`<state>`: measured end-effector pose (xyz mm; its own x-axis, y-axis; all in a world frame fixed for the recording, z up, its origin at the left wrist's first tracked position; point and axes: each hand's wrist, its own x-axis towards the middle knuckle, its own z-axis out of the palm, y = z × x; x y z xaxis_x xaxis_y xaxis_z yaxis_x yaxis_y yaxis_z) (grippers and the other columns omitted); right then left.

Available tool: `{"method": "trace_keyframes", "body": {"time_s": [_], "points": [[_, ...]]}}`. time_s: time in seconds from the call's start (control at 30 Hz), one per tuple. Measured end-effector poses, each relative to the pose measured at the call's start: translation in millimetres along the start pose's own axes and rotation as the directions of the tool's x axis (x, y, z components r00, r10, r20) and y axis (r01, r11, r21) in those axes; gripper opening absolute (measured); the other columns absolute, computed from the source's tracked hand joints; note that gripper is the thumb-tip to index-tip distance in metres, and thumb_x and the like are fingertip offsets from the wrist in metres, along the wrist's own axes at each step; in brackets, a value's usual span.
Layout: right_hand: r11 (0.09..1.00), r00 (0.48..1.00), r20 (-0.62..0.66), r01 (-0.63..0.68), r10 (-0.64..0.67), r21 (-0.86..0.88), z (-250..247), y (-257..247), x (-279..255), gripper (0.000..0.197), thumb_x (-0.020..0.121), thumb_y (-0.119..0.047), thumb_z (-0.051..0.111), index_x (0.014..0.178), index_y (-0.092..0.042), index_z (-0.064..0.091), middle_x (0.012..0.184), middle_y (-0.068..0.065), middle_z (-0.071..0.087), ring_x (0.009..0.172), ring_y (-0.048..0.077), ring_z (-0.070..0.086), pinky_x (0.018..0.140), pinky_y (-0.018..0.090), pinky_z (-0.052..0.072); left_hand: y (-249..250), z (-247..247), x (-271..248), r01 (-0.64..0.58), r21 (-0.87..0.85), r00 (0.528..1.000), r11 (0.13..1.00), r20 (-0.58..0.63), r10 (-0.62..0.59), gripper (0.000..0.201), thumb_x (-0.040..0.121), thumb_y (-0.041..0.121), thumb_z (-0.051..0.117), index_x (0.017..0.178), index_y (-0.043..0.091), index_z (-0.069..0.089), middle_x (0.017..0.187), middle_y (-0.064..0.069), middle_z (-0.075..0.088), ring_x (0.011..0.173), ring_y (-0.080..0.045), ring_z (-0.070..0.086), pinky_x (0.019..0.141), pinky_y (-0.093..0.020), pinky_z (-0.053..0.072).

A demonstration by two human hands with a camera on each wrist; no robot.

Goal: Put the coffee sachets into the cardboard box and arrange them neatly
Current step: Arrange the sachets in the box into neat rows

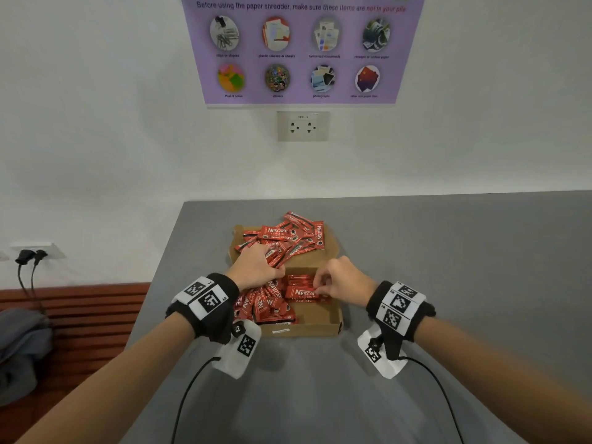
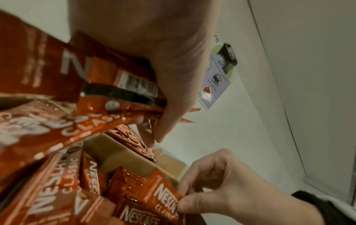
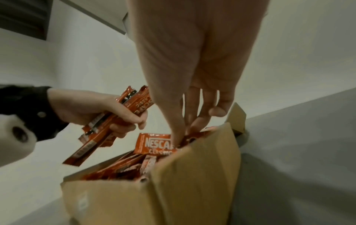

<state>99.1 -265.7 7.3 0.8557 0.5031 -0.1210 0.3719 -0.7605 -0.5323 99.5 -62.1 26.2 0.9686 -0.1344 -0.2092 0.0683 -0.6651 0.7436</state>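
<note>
1. Plainly, the step in hand was filling and tidying: the shallow brown cardboard box [image 1: 333, 318] lay open on the grey tabletop [image 1: 448, 251], its lid flap [image 1: 333, 251] folded back on the far side.
2. A loose heap of red foil coffee sachets [image 1: 285, 235] sat on that far flap, and more sachets [image 1: 269, 306] lay jumbled in the box's left half.
3. The left hand [image 1: 256, 267], above the box's far-left corner, was curled round a fanned bundle of sachets [image 3: 108, 124]; the wrist view showed thumb and fingers clamped across them.
4. The right hand [image 1: 342, 280] hovered over the box's right half, thumb and forefinger pinching the right end of a single flat sachet [image 1: 304, 294] that lay crosswise atop a small stack there.
5. That pinched sachet sat inside the box, just below the fingertips [image 3: 176, 137], its printed face up.
6. Judging from this, the next move called for squaring it onto the stack, then feeding the left hand's bundle across one by one; the heap on the flap was not yet dealt with.
</note>
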Motion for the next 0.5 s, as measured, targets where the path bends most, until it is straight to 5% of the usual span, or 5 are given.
{"method": "trace_keyframes", "body": {"time_s": [0.1,0.23,0.37,0.5], "points": [[0.996,1.000,0.023,-0.009,0.011,-0.088,5.0,-3.7,1.5,0.010,0.083,-0.014,0.068,0.090,-0.006,0.071,0.090,0.005,0.070,0.073,0.009,0.059,0.078,0.024,0.052,-1.5,2.0,2.4,-0.003,0.060,0.999,0.998,-0.045,0.006,0.015,0.080,0.016,0.068,0.086,0.003,0.063,0.084,-0.010,0.067,0.070,-0.018,0.061,0.066,-0.031,0.051],[0.977,1.000,0.022,-0.012,0.017,-0.212,9.3,-7.7,4.6,0.010,0.086,-0.014,0.064,0.091,-0.008,0.071,0.096,0.005,0.070,0.087,0.018,0.064,0.082,0.032,0.052,-4.6,7.4,4.5,-0.020,0.094,0.999,0.995,-0.031,0.023,0.014,0.083,0.018,0.067,0.076,0.015,0.055,0.078,-0.002,0.062,0.065,-0.012,0.056,0.056,-0.020,0.044],[0.953,0.999,0.030,-0.023,0.034,-0.303,13.6,-9.4,5.5,0.013,0.087,-0.014,0.060,0.094,-0.008,0.069,0.099,0.005,0.069,0.090,0.021,0.063,0.082,0.034,0.051,-9.2,8.8,5.6,-0.013,0.094,0.999,0.995,-0.029,0.016,0.017,0.081,0.020,0.069,0.090,0.007,0.063,0.089,-0.007,0.068,0.082,-0.022,0.065,0.075,-0.036,0.054],[0.927,0.999,0.036,-0.011,0.026,-0.374,17.1,-10.9,6.7,0.011,0.086,-0.012,0.057,0.091,-0.009,0.067,0.097,0.004,0.068,0.091,0.023,0.062,0.083,0.036,0.048,-11.1,8.5,6.3,-0.015,0.078,0.999,0.997,-0.029,0.017,0.017,0.080,0.019,0.069,0.093,0.007,0.065,0.093,-0.007,0.068,0.085,-0.022,0.066,0.080,-0.039,0.055]]}}
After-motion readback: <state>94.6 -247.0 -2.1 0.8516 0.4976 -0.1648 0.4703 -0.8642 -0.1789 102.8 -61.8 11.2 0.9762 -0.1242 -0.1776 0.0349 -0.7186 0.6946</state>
